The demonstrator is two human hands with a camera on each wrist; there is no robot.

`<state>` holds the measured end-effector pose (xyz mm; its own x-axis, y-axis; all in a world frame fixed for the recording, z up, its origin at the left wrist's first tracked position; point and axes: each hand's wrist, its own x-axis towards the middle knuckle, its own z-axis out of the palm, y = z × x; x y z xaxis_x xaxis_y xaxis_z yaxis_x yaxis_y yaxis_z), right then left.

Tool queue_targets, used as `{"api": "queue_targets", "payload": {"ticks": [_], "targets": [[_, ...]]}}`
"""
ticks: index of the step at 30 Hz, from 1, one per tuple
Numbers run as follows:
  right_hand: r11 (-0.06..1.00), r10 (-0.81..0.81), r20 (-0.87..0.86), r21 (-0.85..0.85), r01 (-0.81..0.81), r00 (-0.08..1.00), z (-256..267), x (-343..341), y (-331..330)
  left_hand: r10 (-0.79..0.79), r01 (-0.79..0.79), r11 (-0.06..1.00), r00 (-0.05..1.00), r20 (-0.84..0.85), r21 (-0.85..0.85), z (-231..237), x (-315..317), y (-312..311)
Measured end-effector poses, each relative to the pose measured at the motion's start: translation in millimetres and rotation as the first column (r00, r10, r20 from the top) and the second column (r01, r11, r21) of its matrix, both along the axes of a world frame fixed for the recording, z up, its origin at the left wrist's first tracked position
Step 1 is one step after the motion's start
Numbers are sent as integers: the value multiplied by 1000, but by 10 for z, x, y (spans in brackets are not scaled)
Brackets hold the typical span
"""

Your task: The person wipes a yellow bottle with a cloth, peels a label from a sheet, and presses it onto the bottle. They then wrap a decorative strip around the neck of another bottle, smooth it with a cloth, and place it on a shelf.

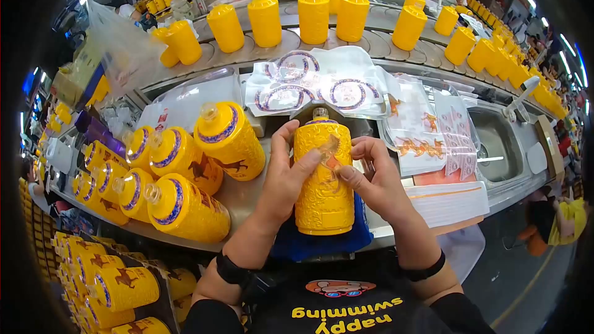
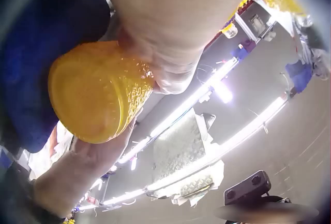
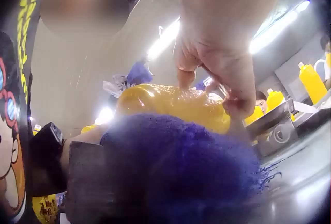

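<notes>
A yellow embossed bottle (image 1: 324, 204) with a clear neck and a horse decal (image 1: 330, 154) on its front lies over a blue cloth (image 1: 365, 232). The left hand (image 1: 286, 176) grips its left side, thumb on the decal. From the right, the right hand (image 1: 378, 179) holds it, thumb pressing at the decal's edge and fingers curled by the upper side. In the left wrist view the bottle's round base (image 2: 85, 99) faces the camera, below the left hand (image 2: 165, 42). The right wrist view has the right hand (image 3: 220, 53) on the bottle (image 3: 170, 102) above the blue cloth (image 3: 181, 167).
Several decorated yellow bottles (image 1: 189, 210) stand at the left. Oval decal sheets (image 1: 315, 83) lie beyond the held bottle, horse decal sheets (image 1: 421, 130) to the right, near a sink (image 1: 501, 148). Plain yellow bottles (image 1: 313, 18) line a conveyor (image 1: 241, 59) at the back.
</notes>
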<state>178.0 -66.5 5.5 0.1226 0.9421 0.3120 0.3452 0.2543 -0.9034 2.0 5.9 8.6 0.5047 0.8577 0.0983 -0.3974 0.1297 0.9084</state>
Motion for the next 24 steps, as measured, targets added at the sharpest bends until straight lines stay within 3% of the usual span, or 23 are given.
{"api": "queue_targets", "payload": {"ticks": [8, 11, 14, 20, 24], "targets": [[999, 42, -271, -18, -49, 962, -133, 48, 141, -27, 39, 995, 993, 116, -96, -66, -28, 7], [995, 42, -333, -67, -68, 942, -85, 1, 107, -33, 35, 996, 999, 32, -86, 23, -2, 62], [995, 47, -298, -69, -71, 953, -38, -19, 99, -51, 53, 998, 997, -53, 25, -10, -1, 70], [994, 55, -360, -64, -84, 931, -94, -20, 112, -41, 45, 998, 997, 70, -53, -80, 3, 121], [988, 89, -369, -88, -130, 925, -62, -10, 106, -60, 60, 993, 998, 11, -101, 8, 51, 143]]}}
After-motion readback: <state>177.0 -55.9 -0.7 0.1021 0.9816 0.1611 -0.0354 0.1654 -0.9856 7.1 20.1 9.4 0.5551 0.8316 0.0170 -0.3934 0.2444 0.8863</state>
